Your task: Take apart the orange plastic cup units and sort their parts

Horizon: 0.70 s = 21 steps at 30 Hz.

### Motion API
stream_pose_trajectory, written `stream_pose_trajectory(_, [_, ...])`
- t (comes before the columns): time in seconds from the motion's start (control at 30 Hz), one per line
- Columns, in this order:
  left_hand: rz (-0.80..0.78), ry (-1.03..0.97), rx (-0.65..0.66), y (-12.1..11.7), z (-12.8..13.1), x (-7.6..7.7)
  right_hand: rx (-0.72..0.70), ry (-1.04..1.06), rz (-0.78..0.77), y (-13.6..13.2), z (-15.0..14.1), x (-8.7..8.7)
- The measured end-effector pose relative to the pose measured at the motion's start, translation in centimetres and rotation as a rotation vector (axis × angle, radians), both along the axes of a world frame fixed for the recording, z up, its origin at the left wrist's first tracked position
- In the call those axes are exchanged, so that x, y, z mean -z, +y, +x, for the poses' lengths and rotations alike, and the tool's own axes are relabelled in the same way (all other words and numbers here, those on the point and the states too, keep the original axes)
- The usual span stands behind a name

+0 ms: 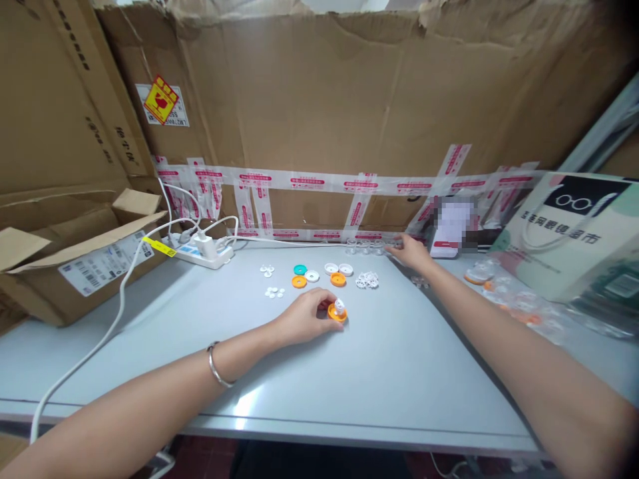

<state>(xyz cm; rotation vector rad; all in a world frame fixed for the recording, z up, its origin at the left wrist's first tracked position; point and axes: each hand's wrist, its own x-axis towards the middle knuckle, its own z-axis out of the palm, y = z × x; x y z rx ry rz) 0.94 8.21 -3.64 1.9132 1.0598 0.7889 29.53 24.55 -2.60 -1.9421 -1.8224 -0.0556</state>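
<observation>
My left hand [314,317] rests on the table, thumb and fingers closed around the sides of an orange round plastic base [338,314]. A small white openwork part [340,306] stands on the middle of that base. My right hand [413,253] reaches to the back of the table, thumb and forefinger around a clear plastic piece at the right end of a row of clear plastic cups [364,247]. Beyond my left hand lie orange rings [299,282], a teal ring [299,269], white rings [331,269] and a pile of white openwork parts [367,280].
Small white pieces [274,292] lie left of the rings. A power strip [207,253] with cables and an open cardboard box [84,253] stand at left. A phone [452,226] leans at the back; a paper bag [559,239] and clear-and-orange parts [524,309] sit at right.
</observation>
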Motion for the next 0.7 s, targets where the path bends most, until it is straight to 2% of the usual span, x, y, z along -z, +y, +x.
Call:
stream_pose_trajectory(0.13, [0.002,-0.014,0.035,0.1,0.0,0.0,-0.023,0.085,0.183,-1.8,-1.1,-1.5])
stream_pose_trajectory(0.2, [-0.002,-0.022,0.042,0.2,0.0,0.1,-0.151,0.186,0.302,-3.8,-2.6,-2.4])
stream_pose_trajectory(0.23, [0.0,-0.024,0.046,0.2,0.0,0.1,-0.269,0.251,0.329,-5.2,-3.6,-2.8])
stream_pose_trajectory(0.3, [-0.002,-0.038,0.053,0.3,0.0,0.1,-0.473,0.314,0.252,-8.3,-5.6,-3.1])
stream_pose_trajectory(0.43, [-0.055,-0.058,0.032,0.3,0.1,0.1,-0.747,0.353,-0.075,-13.8,-8.7,-2.0])
stream_pose_trajectory(0.53, [-0.042,-0.019,-0.001,0.3,0.1,0.1,-0.832,0.323,-0.185,-15.5,-9.9,-0.7])
stream_pose_trajectory(0.7, [0.017,0.028,-0.02,0.5,0.4,0.3,-0.864,0.283,-0.178,-15.7,-10.7,0.0])
